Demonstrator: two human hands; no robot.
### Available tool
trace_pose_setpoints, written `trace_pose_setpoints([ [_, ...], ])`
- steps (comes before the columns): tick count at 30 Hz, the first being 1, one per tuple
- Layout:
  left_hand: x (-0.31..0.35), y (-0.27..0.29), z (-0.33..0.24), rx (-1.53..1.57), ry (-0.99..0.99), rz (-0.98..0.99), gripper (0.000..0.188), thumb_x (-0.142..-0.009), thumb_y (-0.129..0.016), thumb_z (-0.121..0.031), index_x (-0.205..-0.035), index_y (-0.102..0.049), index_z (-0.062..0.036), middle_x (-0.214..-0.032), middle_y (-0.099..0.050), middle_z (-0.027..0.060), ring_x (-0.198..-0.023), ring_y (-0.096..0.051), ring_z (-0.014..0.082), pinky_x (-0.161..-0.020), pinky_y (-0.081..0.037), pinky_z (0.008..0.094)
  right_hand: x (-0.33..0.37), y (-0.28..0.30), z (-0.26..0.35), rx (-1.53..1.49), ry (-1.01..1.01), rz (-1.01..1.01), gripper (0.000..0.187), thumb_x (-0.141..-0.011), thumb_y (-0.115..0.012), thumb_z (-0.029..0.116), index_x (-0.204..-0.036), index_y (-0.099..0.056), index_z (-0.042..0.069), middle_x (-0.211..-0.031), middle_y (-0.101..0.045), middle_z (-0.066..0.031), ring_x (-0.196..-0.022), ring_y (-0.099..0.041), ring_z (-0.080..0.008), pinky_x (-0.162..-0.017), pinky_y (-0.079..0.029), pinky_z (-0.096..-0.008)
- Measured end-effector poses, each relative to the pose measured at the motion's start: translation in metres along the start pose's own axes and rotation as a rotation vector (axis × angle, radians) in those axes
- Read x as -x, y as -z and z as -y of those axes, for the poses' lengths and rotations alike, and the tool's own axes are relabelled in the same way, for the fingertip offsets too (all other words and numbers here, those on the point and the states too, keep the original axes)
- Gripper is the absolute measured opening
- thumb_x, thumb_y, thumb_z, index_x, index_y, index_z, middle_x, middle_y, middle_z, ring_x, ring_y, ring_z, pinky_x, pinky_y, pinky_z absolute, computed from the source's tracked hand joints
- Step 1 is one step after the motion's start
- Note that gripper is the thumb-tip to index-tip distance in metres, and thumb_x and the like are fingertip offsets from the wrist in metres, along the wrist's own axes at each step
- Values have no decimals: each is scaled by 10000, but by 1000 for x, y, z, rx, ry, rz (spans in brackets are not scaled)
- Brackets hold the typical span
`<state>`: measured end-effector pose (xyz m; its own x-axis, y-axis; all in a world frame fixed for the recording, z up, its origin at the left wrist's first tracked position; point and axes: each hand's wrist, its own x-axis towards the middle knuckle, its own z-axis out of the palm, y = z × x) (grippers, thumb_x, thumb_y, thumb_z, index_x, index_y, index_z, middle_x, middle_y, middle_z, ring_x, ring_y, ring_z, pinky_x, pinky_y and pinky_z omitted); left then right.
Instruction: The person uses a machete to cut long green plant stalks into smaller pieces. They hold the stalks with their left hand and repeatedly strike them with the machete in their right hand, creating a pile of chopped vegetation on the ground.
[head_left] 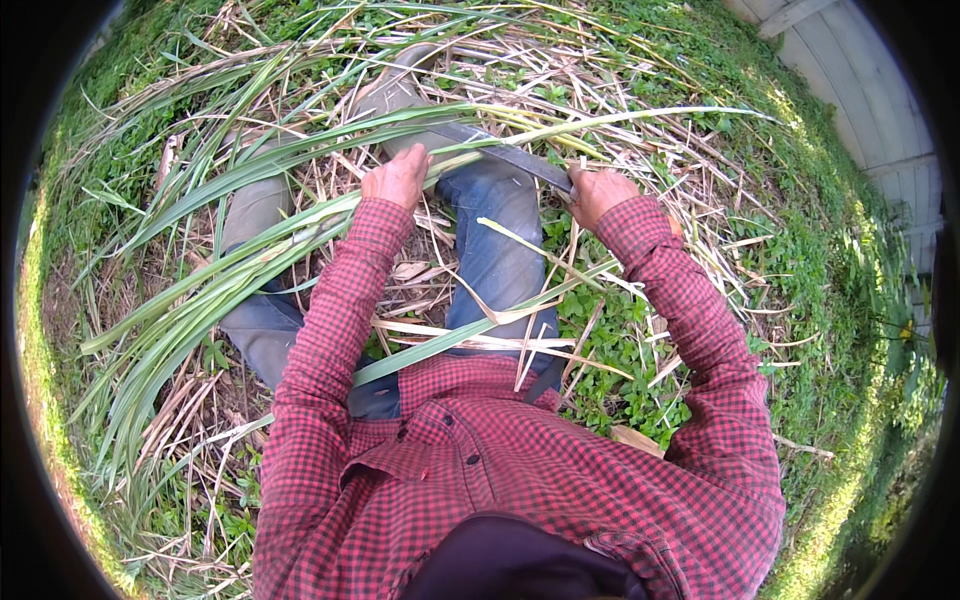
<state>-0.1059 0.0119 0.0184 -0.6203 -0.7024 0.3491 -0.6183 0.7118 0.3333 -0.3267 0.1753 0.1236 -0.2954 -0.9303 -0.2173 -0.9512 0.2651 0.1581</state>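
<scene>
My left hand (398, 180) is closed around a bundle of long green leaf stalks (290, 237), whose blades trail off to the left. Pale stalk ends (600, 122) reach past that hand to the right. In my right hand (602, 194) is the handle end of a long knife (522, 160). Its grey blade points left, over my knee, and lies close against the stalks; whether it touches them I cannot tell. The handle itself is mostly hidden by my fingers. One loose green leaf (455, 338) lies across my lap.
Dry straw-like cut leaves (690, 190) litter the ground among low green weeds (625, 335). My legs in blue trousers (497, 250) and muddy boots (258, 207) are stretched out in front. A pale panelled wall (860, 85) stands at the far right.
</scene>
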Motion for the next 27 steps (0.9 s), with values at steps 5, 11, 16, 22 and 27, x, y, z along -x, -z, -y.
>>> trace_pose_setpoints([
  [5,4,-8,-18,-3,-5,70,243,-942,-409,-353,-931,-459,-115,-637,-603,186,-599,-602,402,-504,-465,501,14,-10,10,13,-36,-1,165,-817,-528,124,-929,-585,18,-772,-641,-187,-772,-651,-326,-690,-529,-428],
  [11,-6,22,-4,-50,-42,-34,216,-942,-433,-320,-890,-451,-111,-650,-601,144,-556,-585,371,-461,-449,469,-11,-13,-84,-3,-296,45,243,-863,-493,153,-1050,-583,26,-866,-655,-181,-798,-653,-313,-743,-534,-417],
  [16,12,24,-2,-107,-36,-29,212,-938,-445,-315,-868,-441,-116,-629,-603,123,-521,-594,334,-437,-454,453,6,-4,-69,77,-314,89,236,-881,-469,143,-1053,-585,31,-881,-656,-192,-814,-660,-289,-748,-542,-394],
  [22,25,60,41,-198,62,25,206,-942,-448,-307,-861,-449,-118,-624,-602,123,-517,-593,342,-423,-444,442,1,-39,-182,-121,-693,49,294,-858,-532,199,-1100,-585,41,-945,-648,-188,-891,-640,-318,-802,-525,-405],
  [27,60,71,75,-201,150,85,208,-950,-416,-322,-937,-497,-131,-663,-608,195,-588,-591,403,-500,-451,503,23,-40,-203,-164,-735,1,379,-798,-596,231,-1131,-585,52,-1038,-628,-207,-981,-614,-320,-856,-492,-407],
])
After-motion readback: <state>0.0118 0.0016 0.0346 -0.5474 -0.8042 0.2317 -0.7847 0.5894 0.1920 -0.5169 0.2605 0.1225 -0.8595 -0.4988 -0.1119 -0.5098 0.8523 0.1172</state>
